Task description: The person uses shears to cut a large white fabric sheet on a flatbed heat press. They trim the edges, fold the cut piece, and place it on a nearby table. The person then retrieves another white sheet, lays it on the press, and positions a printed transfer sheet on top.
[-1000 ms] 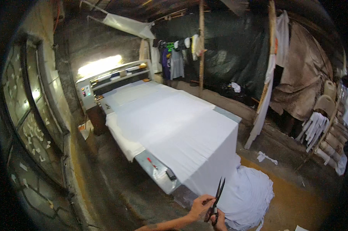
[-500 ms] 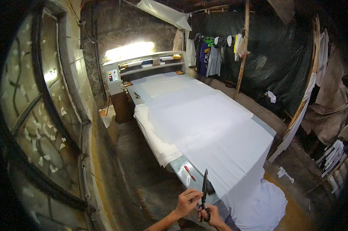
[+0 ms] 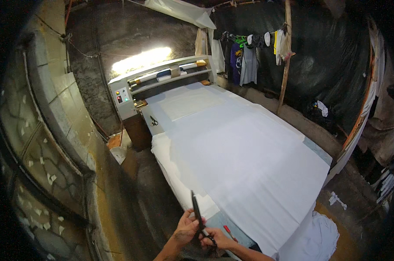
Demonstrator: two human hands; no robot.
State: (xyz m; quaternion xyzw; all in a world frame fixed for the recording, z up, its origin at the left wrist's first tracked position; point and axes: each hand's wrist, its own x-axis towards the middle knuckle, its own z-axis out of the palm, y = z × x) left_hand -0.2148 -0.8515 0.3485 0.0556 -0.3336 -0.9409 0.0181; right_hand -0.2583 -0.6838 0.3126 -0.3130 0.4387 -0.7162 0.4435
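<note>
My right hand [image 3: 218, 239] is closed around the handles of a large pair of black scissors [image 3: 197, 208], whose long blades look closed and point up and away from me. My left hand [image 3: 185, 230] has its fingers bent in against the lower part of the blades, gripping there. Both hands are in front of the near end of a long table [image 3: 316, 152]. Wide white fabric [image 3: 249, 161] covers most of the tabletop. Beside my right hand, a red pen [image 3: 230, 232] lies on the bare near corner.
Fabric hangs off the near right end into a heap [image 3: 321, 237]. A roller machine [image 3: 123, 98] with a control panel stands at the far end, with another pair of scissors [image 3: 154, 121] close by. A wall with a patterned window [image 3: 44, 174] runs along the left. Clothes [image 3: 248, 65] hang at the back.
Both hands and the scissors have moved left, over the table's near left edge. The scissors now lean to the left. My view has turned, so the table sits larger and further right.
</note>
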